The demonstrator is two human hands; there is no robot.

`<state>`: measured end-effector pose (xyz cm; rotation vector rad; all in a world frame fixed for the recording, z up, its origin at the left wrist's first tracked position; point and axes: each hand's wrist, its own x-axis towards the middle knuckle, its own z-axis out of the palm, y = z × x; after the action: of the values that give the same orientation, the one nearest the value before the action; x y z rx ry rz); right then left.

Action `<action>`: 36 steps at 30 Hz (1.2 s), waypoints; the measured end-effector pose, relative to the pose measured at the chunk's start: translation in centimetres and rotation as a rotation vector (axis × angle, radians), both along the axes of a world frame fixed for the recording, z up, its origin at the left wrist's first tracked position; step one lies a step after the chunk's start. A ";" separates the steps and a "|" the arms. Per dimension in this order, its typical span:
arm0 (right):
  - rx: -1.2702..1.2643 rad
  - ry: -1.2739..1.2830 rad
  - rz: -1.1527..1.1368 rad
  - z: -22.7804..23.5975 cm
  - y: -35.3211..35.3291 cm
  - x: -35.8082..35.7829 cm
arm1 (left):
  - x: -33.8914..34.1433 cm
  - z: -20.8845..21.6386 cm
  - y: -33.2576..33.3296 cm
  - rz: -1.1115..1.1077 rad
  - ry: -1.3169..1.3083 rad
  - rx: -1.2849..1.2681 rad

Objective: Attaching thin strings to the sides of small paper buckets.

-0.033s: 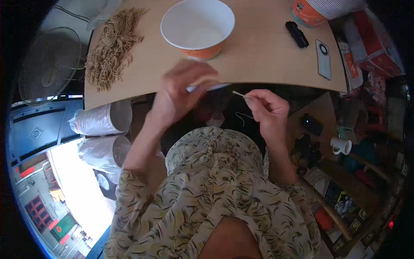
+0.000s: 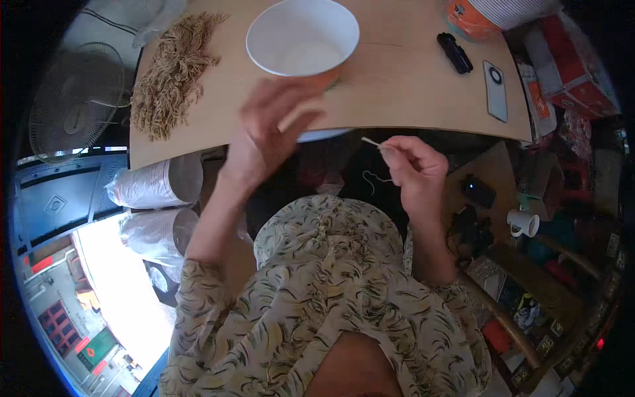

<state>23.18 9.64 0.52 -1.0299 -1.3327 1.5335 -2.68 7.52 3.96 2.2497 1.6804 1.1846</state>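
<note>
My right hand (image 2: 415,165) is closed in a pinch on a short piece of pale string (image 2: 370,141), whose end points left past the fingertips. A thin, curled white thread (image 2: 372,182) hangs beside that hand; I cannot tell if it is the same strand. My left hand (image 2: 274,126) hovers over the table's front edge, blurred, with thumb and fingers apart and nothing visible between them. Just beyond it stands a large white paper tub (image 2: 303,40) with an orange outside. A heap of tan, knotted strands (image 2: 173,76) lies at the table's left.
On the wooden table (image 2: 410,92) to the right are a black clip-like object (image 2: 455,53) and a phone (image 2: 495,90). Stacked tubs (image 2: 473,20) stand at the far right corner. Bagged tub stacks (image 2: 155,182) lie at lower left, a white mug (image 2: 523,223) at right.
My left hand has shifted slightly left, away from the right hand, and its fingers have spread. The right hand has edged a little right, still pinching the string.
</note>
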 end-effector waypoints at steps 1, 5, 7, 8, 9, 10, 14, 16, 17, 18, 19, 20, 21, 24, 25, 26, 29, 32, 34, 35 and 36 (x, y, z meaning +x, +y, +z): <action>0.006 -0.004 -0.015 0.1 0.0 0.4 | -0.4 0.6 1.0 0.078 0.097 0.042; 0.060 0.120 -0.104 0.2 0.1 -0.1 | -3.1 0.6 2.7 0.155 0.262 0.102; 0.071 0.130 -0.175 0.4 0.0 -1.0 | -3.6 0.6 2.7 0.087 0.229 0.088; 0.080 0.130 -0.170 0.3 0.0 -1.3 | -3.7 0.3 2.7 0.093 0.228 0.096; 0.083 0.130 -0.183 0.0 0.1 -1.6 | -3.9 -0.5 2.7 0.063 0.166 0.073; 0.084 0.129 -0.193 -0.2 0.1 -1.8 | -4.0 -0.8 2.6 0.034 0.104 0.049; 0.106 0.119 -0.212 -0.9 0.9 -3.1 | -4.0 -0.9 2.0 0.008 0.067 0.049; 0.261 0.086 -0.303 -1.2 1.6 -3.9 | -3.8 -0.4 1.3 0.014 0.012 0.035; 0.262 0.080 -0.293 -1.1 1.9 -4.1 | -3.7 -0.3 1.0 0.010 -0.039 0.020; 0.286 0.064 -0.311 -0.8 2.2 -4.4 | -3.8 -0.4 0.9 0.020 -0.046 0.020; 0.309 0.049 -0.328 -0.6 2.4 -4.7 | -3.9 -0.4 0.6 0.018 -0.090 0.023; 0.308 0.044 -0.315 -0.4 2.5 -4.9 | -4.1 -0.5 0.3 0.016 -0.134 0.026; 0.307 0.040 -0.301 -0.1 2.7 -5.2 | -4.4 -0.3 0.0 0.028 -0.141 0.025; 0.417 0.000 -0.330 -0.2 3.5 -6.3 | -5.1 -0.2 -0.5 -0.003 -0.283 -0.032; 0.522 -0.026 -0.375 -0.2 3.8 -6.9 | -5.5 -0.7 -0.7 -0.003 -0.493 -0.131; 0.524 -0.030 -0.362 0.0 4.1 -7.5 | -5.9 -1.0 -0.8 -0.005 -0.704 -0.228; 0.719 0.045 -0.261 0.6 4.5 -9.6 | -7.0 -0.6 -0.9 -0.063 -0.831 -0.309; 0.691 -0.007 -0.200 -0.7 4.7 -11.0 | -7.8 -1.4 -0.8 -0.108 -0.890 -0.354; 0.715 -0.046 -0.186 -1.2 4.7 -11.6 | -8.3 -2.0 -0.7 -0.112 -0.911 -0.369; 0.734 -0.084 -0.178 -1.2 4.6 -12.0 | -8.6 -2.2 -0.7 -0.129 -0.919 -0.385; 0.707 -0.072 -0.175 -1.2 4.5 -12.3 | -8.8 -2.3 -0.6 -0.147 -0.927 -0.402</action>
<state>10.86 14.12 -0.64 -0.7192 -1.6150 0.7920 -11.43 6.87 1.65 1.2362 1.1908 1.3735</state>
